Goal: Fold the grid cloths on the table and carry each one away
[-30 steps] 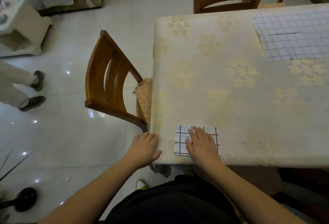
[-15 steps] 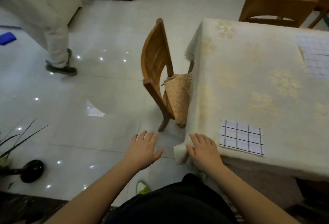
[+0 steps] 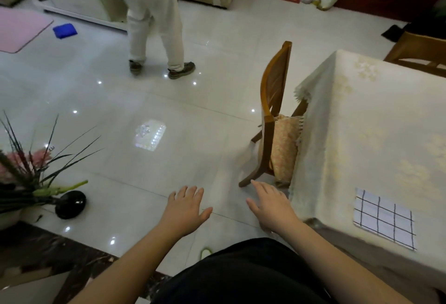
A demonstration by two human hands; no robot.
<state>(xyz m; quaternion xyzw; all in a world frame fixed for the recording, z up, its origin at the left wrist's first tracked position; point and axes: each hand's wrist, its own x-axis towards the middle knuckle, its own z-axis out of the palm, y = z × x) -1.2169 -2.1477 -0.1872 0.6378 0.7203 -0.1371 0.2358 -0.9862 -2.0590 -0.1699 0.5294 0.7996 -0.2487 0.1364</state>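
Cloth (image 3: 384, 219), folded small into a neat rectangle with a dark grid on white, lies flat on the table (image 3: 376, 134) close to its near edge, not far from the near left corner. Nothing touches it. By the look of it the folding of this piece is finished, so the step in hand seems to be the carrying away, and that has not begun: the cloth sits on the table while both hands are off it.

The right hand (image 3: 271, 203) hangs over the floor just beside the near left corner of the table, fingers straight and spread, palm down, holding nothing. The left hand (image 3: 185, 209) is further left, also over the floor, flat and spread, with nothing in it. The head is turned toward the room, so the cloth sits at the right side of the view.

The next move calls for a hand, most likely the right, to go back over the near edge, slide fingers under the folded stack and pinch it from above with the thumb so the layers do not fall open when lifted.

Beyond the table's left edge a wooden chair (image 3: 270, 120) is tucked in. Further off, another person's legs (image 3: 154, 21) stand on the glossy floor (image 3: 120, 100), and a potted plant (image 3: 26, 178) is at the left.
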